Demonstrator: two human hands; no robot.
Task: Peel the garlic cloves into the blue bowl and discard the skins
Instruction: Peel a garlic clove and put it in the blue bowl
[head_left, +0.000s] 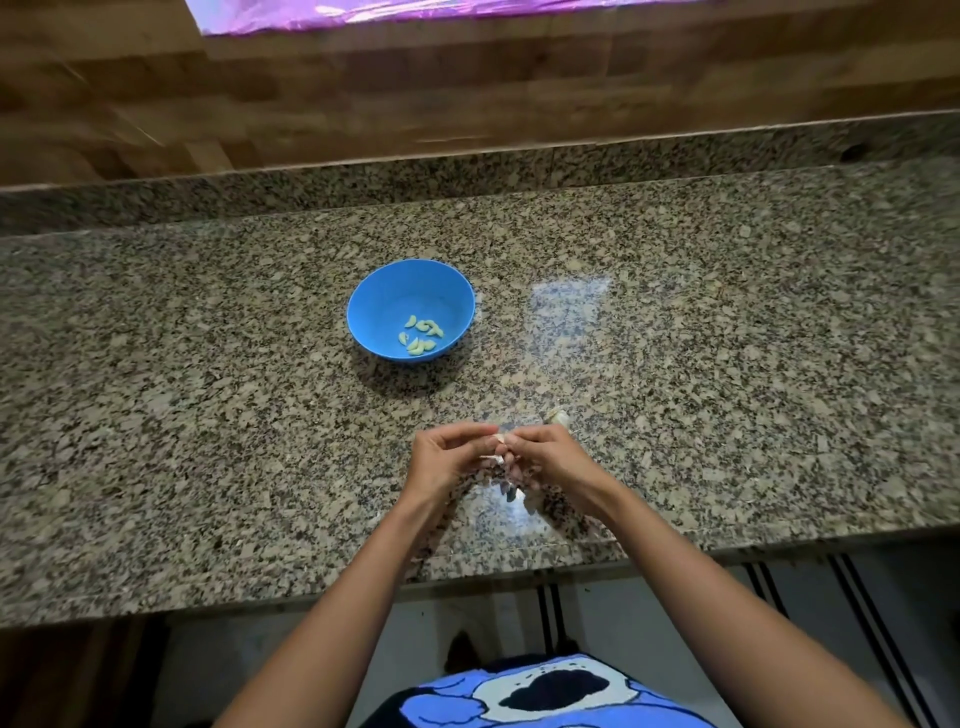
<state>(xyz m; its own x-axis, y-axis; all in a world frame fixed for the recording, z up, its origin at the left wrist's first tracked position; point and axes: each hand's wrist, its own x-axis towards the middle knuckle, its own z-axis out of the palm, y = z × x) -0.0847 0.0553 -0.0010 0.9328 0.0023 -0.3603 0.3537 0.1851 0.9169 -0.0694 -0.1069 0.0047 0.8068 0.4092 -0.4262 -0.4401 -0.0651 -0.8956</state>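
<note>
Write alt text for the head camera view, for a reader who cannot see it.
A left hand and right hand pinch a garlic clove between them over a speckled granite counter. Farther back on the counter stands a blue bowl holding several peeled cloves.

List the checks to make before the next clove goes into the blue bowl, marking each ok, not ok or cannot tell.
1. Grip: the left hand and right hand both pinch the garlic clove: ok.
2. Clove fully peeled: cannot tell, the fingers hide most of it.
3. The blue bowl stands upright on the counter, beyond the hands: ok.
4. Only peeled cloves in the bowl, no skin seen among them: ok.
5. Skins discarded: not ok, loose skins lie on the counter under the hands.
</note>
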